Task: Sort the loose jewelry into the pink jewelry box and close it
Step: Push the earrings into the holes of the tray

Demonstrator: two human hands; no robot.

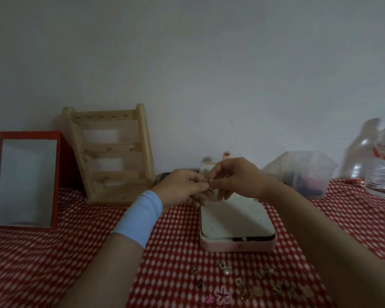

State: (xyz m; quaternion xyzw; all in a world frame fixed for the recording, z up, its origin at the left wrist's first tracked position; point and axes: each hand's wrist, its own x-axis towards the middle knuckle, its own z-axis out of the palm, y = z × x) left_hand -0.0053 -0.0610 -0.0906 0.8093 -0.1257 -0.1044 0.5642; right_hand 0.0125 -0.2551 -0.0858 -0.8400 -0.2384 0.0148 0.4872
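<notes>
Red cloth with white dots [53, 263] covers the table, and the pink jewelry box [238, 245] sits on it right of centre, open, with a white panel pierced by tiny holes [233, 218] lying across its base. Its lid [206, 168] stands at the far edge, mostly hidden behind the hands, with a pink tab [226, 154] poking up above them. Over the far half of the box the left hand [182, 187] and the right hand [238, 178] meet fingertip to fingertip, each pinching a small piece [210, 180] between thumb and curled fingers; it is too small to tell what kind of piece it is. A light blue band [140, 216] wraps the left wrist. The loose jewelry [249, 283] lies scattered on the cloth just near of the box, a pink flower piece [222, 293] among it. Far left, a red-framed mirror [27, 181] leans beside a wooden rack [113, 152]; far right stand a clear tub [302, 174] and a plastic bottle [382, 165].
</notes>
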